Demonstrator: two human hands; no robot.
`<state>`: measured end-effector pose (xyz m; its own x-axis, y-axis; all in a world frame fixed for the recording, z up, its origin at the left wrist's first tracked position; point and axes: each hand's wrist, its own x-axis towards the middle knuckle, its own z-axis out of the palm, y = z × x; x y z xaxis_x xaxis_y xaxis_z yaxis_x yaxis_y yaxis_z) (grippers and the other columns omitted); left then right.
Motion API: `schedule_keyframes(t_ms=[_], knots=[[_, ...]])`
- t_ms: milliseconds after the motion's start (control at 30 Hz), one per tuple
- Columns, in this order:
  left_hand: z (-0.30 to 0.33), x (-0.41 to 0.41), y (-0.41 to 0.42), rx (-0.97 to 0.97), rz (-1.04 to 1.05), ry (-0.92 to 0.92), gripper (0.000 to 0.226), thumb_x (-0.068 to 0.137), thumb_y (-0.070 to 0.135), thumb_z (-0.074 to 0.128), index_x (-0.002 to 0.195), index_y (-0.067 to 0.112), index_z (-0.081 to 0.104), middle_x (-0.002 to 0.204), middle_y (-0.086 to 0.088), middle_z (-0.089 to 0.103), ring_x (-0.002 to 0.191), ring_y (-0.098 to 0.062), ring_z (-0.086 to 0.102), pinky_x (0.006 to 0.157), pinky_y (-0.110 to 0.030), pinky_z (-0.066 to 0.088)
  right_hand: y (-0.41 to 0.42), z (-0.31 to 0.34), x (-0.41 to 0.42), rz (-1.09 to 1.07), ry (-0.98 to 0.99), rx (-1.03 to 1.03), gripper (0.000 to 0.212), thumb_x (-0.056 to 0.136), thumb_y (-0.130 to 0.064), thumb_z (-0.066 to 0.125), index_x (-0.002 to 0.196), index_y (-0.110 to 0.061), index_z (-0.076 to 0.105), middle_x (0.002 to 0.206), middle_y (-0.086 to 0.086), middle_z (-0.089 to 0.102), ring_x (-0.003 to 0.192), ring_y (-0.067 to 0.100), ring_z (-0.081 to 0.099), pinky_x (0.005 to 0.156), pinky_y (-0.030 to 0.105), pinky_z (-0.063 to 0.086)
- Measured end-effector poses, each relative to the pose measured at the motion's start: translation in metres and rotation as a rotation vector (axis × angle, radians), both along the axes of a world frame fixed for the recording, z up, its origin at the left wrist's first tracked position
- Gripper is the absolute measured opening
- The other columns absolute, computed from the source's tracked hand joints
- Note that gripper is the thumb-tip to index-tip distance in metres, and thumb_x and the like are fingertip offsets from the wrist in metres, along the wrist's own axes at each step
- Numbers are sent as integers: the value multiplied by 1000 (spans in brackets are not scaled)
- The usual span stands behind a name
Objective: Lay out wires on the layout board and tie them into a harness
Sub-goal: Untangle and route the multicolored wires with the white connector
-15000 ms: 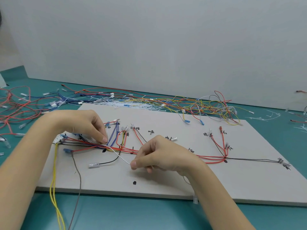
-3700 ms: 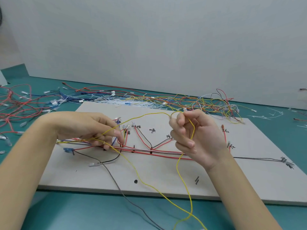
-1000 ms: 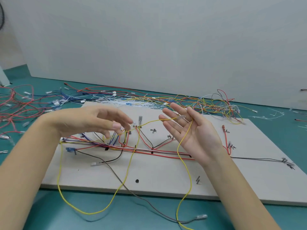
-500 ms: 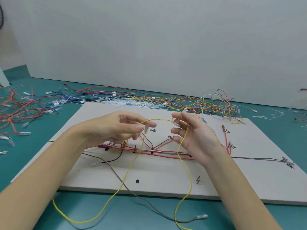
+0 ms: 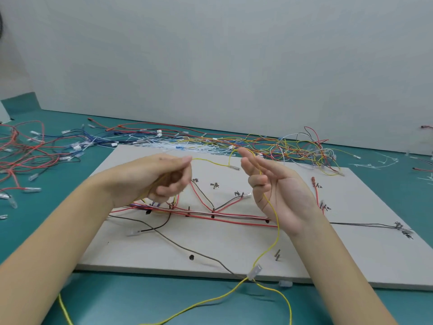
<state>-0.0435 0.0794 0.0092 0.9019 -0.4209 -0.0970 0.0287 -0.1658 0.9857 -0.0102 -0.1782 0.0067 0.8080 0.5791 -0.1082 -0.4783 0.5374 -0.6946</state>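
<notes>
Yellow wire (image 5: 273,212) hangs above layout board (image 5: 351,249), tail on table. My left hand (image 5: 152,177) pinches it closed; right hand (image 5: 276,191) open, wire draped across fingers. I should find terminal end first, avoid snagging red wires (image 5: 234,218).

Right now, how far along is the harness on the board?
Done: red wires and a few black ones routed along the layout board. In hand: a yellow wire, pinched by the left hand and draped over the open right hand, not yet laid. Left: no ties visible; loose wire pile behind.
</notes>
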Motion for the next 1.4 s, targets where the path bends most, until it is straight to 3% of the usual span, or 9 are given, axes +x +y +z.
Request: schedule_keyframes(t_ms=[233, 467, 600, 767, 967, 1133, 1200, 1267, 1400], knots=[[15, 4, 22, -493, 299, 126, 39, 93, 39, 47, 58, 23, 42, 54, 9, 22, 43, -5, 8, 31, -15, 9, -13, 4, 1, 102, -2, 175, 82, 60, 2, 80, 136, -1, 50, 82, 5, 62, 41, 6, 44, 30, 13, 36], [15, 7, 36, -652, 493, 135, 34, 91, 34, 48, 59, 22, 43, 52, 9, 23, 45, -7, 6, 30, -16, 10, -23, 5, 6, 84, -4, 313, 60, 80, -3, 58, 139, -5, 47, 95, 8, 67, 39, 5, 45, 32, 12, 37], [15, 6, 36, -523, 504, 102, 31, 90, 34, 49, 62, 20, 50, 54, 10, 25, 45, -6, 5, 30, -16, 9, -29, 7, 13, -208, -11, 227, 45, 79, -5, 60, 124, -10, 60, 90, 0, 66, 45, 2, 46, 38, 10, 39], [10, 7, 19, -268, 383, 83, 28, 97, 33, 46, 72, 22, 54, 60, 9, 26, 37, -1, 16, 30, -11, 12, -37, 7, 21, -688, -215, -257, 24, 93, -3, 49, 107, -12, 66, 79, -1, 71, 41, 7, 35, 34, 16, 22], [-1, 5, 6, 109, 173, 31, 32, 99, 32, 46, 76, 21, 65, 62, 6, 41, 44, -9, 27, 38, -14, 22, -42, 6, 21, -936, -358, -638, 25, 92, -5, 49, 99, -18, 70, 69, -5, 68, 37, 9, 25, 36, 14, 21], [-12, 7, -16, 366, 376, -270, 16, 82, 39, 72, 92, 30, 64, 83, 7, 57, 67, -6, 54, 61, -21, 44, -35, 8, 19, -683, -285, -481, 28, 89, -1, 47, 104, -14, 68, 66, -3, 62, 38, 9, 24, 37, 15, 15], [-16, 6, -28, 467, 510, -544, 27, 78, 44, 76, 95, 36, 57, 92, 11, 54, 83, -2, 52, 71, -14, 40, -36, 8, 19, -575, -226, -371, 28, 91, -2, 44, 106, -13, 64, 67, -3, 59, 36, 7, 24, 34, 15, 13], [-16, -2, -44, 450, 479, -774, 20, 77, 44, 75, 82, 31, 60, 82, 12, 57, 80, -4, 52, 66, -8, 35, -38, 8, 20, -503, -153, -245, 26, 93, -2, 41, 106, -13, 61, 66, -1, 56, 34, 5, 23, 31, 16, 12], [-25, -15, -75, 453, 139, -629, 32, 70, 55, 75, 67, 24, 68, 68, 11, 63, 64, -5, 56, 56, -14, 40, -40, 8, 20, -442, -20, -49, 23, 94, -3, 41, 99, -11, 62, 65, 0, 54, 32, 4, 23, 30, 14, 13]])
